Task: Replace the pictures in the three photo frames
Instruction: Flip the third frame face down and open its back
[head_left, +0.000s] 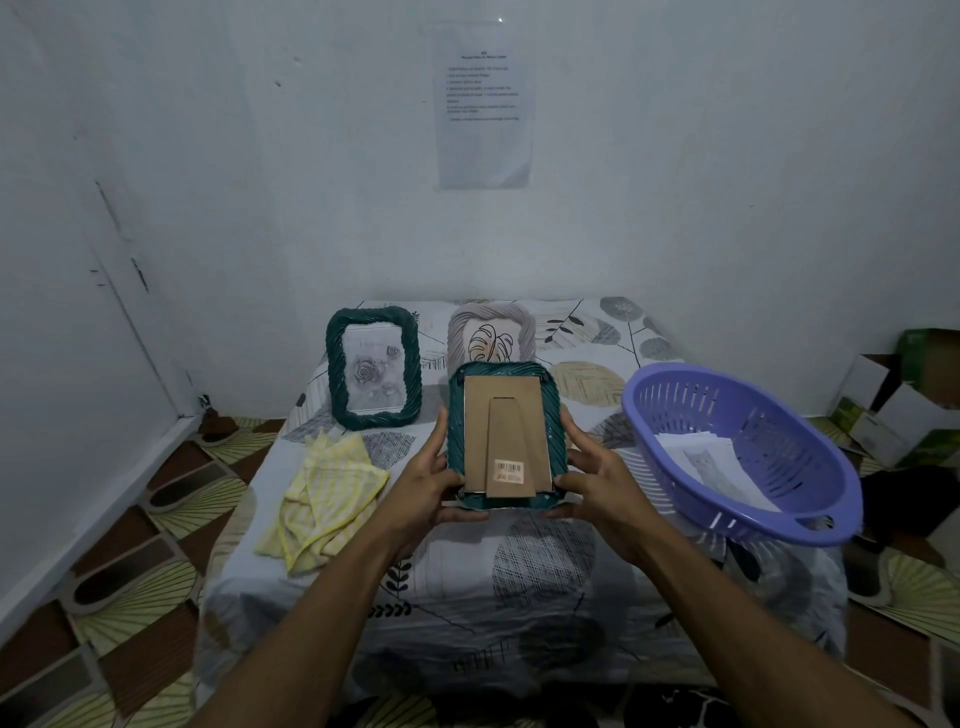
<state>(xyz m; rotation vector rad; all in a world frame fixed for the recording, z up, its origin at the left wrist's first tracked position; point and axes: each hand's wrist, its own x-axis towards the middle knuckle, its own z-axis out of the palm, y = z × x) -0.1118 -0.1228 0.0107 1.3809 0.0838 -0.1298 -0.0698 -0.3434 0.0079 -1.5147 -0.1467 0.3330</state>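
Note:
A dark green photo frame (550, 400) is held upright above the table with its brown cardboard back and stand facing me. My left hand (428, 480) grips its lower left edge and my right hand (592, 480) grips its lower right edge. Standing at the back left is a second green frame (373, 368) with a grey rose picture. Behind the held frame stands a beige frame (491, 332) with a leaf drawing, partly hidden. Loose pictures (711, 462) lie in the purple basket (748, 452).
A yellow cloth (324, 499) lies crumpled on the table's left side. The low table (519, 597) wears a leaf-patterned cover. Cardboard boxes (904, 400) sit on the floor at the right. A printed sheet (485, 104) hangs on the wall.

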